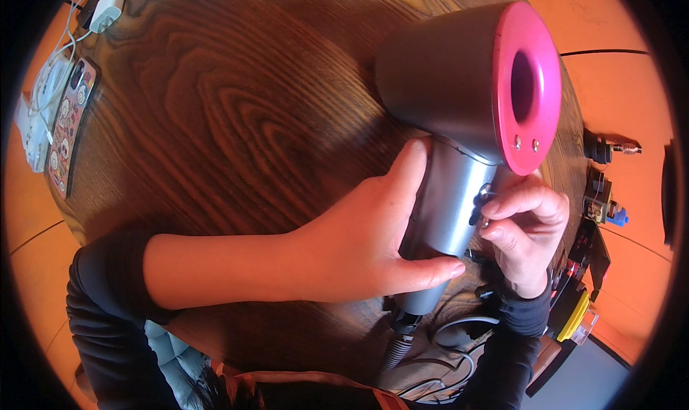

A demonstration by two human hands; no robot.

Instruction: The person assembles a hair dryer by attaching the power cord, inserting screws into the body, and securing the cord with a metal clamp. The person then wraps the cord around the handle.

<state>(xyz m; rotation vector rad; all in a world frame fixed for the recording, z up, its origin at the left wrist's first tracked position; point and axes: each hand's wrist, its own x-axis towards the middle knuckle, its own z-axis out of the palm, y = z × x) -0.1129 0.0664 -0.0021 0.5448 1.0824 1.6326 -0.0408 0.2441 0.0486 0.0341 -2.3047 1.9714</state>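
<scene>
We mark a phone (69, 126) on the counter (237, 123), well left of the dryer (448, 83). Left hand (355, 238): fingers grasping the dryer's handle (448, 202), over the counter. Right hand (527, 223): at the handle's right side, fingers bent; can't tell if pinching anything.

The person's 2 hands, the left hand (366, 230) and the right hand (527, 230), are bare. Both sleeves are black and plain. The left sleeve (108, 324) is bunched into thick folds, its wide cuff (115, 273) ending partway up the forearm. The right sleeve (506, 352) reaches close to the wrist, with a snug cuff (530, 313). At the near edge, dark clothing (308, 397) shows a thin reddish-orange border (287, 375).
</scene>
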